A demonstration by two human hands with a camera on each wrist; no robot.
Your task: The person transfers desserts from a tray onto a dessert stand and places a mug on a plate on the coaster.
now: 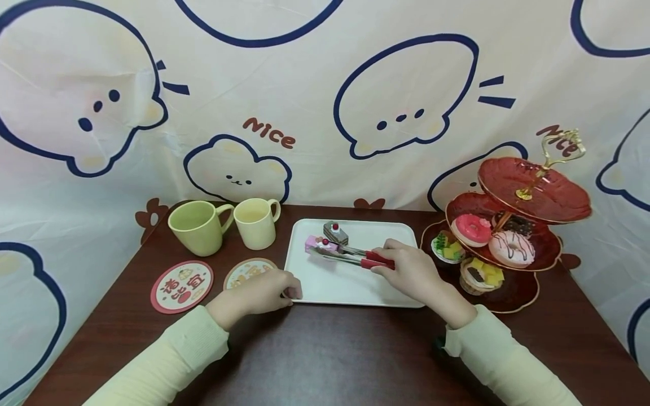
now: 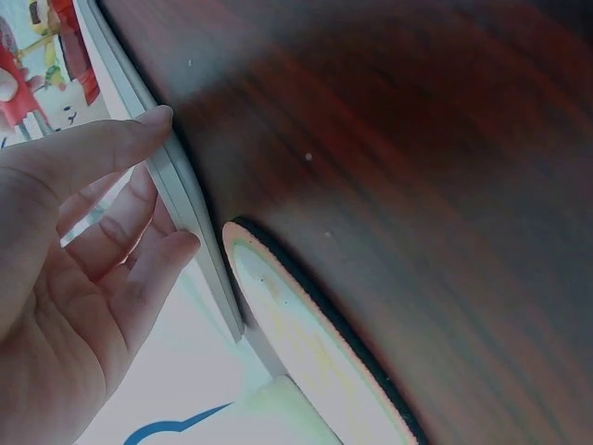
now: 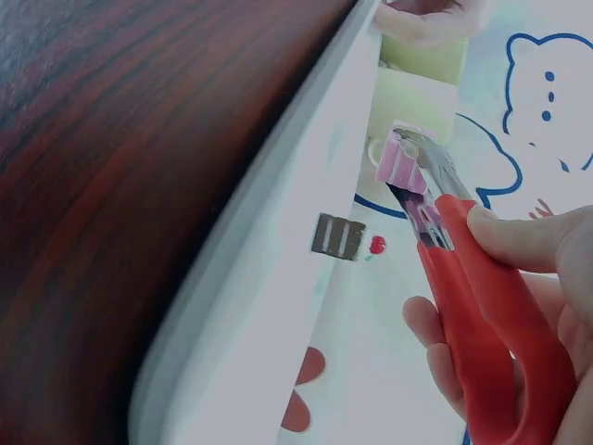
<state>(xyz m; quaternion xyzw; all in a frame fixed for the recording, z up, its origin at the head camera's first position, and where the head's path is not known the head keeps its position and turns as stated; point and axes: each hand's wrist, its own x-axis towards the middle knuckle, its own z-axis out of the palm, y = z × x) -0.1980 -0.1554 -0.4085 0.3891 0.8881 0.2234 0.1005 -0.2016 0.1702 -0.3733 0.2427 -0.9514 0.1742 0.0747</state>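
While your right hand (image 1: 412,269) grips red-handled tongs (image 3: 486,292) — pink cake (image 3: 398,169) between their tips over the white tray (image 1: 337,285), near the dark cake (image 1: 337,234) — your left hand (image 1: 264,290) holds the tray's near left corner on the tabletop (image 1: 345,349).

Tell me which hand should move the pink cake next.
Most likely the right hand: it holds the tongs, and their tips are around the pink cake. The left hand holds the tray at its near left corner and has no tool.

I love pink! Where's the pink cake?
In the head view, the pink cake is in the tongs, over the white tray, just left of the brown cake.
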